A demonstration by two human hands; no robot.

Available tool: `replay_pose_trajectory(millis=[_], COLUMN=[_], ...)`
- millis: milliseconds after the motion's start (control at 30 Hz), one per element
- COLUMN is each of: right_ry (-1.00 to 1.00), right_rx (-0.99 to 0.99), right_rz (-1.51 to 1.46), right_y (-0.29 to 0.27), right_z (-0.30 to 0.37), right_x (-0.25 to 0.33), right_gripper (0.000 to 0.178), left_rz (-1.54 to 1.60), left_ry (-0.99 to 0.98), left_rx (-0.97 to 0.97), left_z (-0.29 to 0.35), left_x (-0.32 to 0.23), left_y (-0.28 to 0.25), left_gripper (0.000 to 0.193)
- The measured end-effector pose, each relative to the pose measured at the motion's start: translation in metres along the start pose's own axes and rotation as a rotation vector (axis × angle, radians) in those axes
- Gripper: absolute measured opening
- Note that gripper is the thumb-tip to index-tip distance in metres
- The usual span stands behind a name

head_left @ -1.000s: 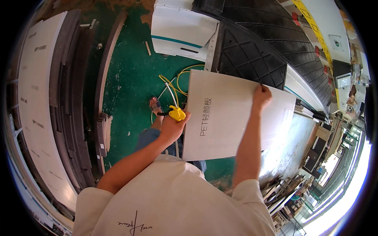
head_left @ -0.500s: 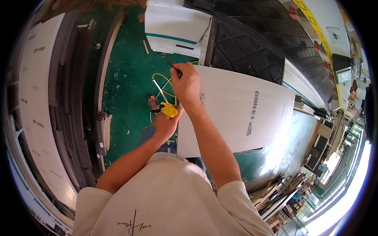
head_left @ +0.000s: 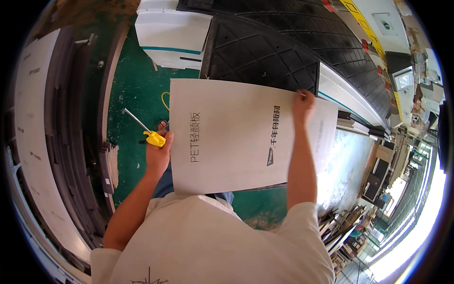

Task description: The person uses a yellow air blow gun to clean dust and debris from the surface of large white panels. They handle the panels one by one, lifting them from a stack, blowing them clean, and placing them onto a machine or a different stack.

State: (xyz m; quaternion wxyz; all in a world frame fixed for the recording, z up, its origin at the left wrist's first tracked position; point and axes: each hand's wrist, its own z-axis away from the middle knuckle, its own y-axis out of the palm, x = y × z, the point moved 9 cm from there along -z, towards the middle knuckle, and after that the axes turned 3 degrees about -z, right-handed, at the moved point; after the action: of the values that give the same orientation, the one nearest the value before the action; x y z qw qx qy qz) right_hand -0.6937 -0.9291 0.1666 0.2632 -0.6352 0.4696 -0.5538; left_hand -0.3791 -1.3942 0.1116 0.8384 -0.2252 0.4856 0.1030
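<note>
My left hand [head_left: 158,156] is closed around the handle of a yellow air blow gun [head_left: 155,138], whose long metal nozzle points up and left. It is beside the left edge of a large pale panel [head_left: 231,137] with dark print. My right hand [head_left: 303,106] is over the panel's far edge, toward the right. Its fingers are curled, and whatever may be in them is hidden. The panel extends across in front of my body, beside a black ribbed machine surface [head_left: 265,61].
A white machine housing [head_left: 172,35] stands at the far left of the black surface. Stacked boards [head_left: 38,123] line the left side. A yellow hose [head_left: 164,100] shows over the green floor [head_left: 135,85]. Scrap boards [head_left: 340,232] are piled at the lower right.
My right hand has moved from the panel's far left corner to the right along its far edge. The dark thing it held no longer shows. The view has shifted right.
</note>
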Motion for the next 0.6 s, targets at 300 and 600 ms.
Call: replay_pose_trajectory(millis=[300,600], right_ry=[0.398,-0.160], right_rx=[-0.008,0.077], right_rz=[0.299,-0.175], right_y=[-0.085,0.056], right_z=[-0.068,0.077], right_x=[-0.204,0.159], right_gripper=[0.035,0.009], left_rz=[0.005,-0.109], left_ry=[-0.081,-0.225], left_rx=[0.096,0.342], left_z=[0.032,0.132], left_x=[-0.002,0.074], left_y=[-0.009,-0.026], left_gripper=[0.028,0.045])
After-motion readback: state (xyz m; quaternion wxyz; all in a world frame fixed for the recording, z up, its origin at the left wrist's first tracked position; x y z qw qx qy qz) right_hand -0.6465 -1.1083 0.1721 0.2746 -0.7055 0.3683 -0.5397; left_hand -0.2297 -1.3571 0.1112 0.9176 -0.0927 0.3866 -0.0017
